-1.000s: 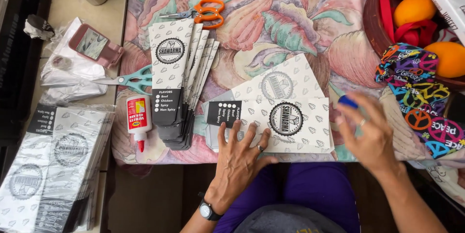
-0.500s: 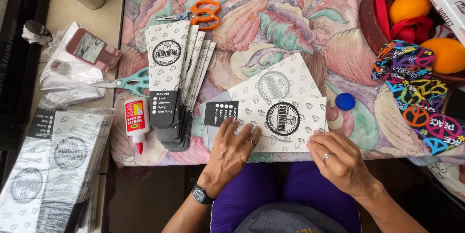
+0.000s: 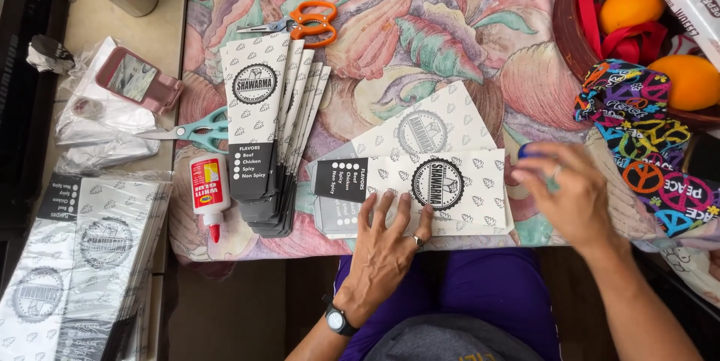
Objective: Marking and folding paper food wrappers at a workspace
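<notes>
Two hands work at the near edge of the floral-clothed surface (image 3: 465,16): the left hand (image 3: 386,245) lies flat, fingers spread, pinning the white printed paper sleeve (image 3: 431,188) so it cannot slide. The right hand (image 3: 574,192), blurred and loosely open, closes on nothing but touches a small blue cap (image 3: 529,151) just beside that sleeve.
</notes>
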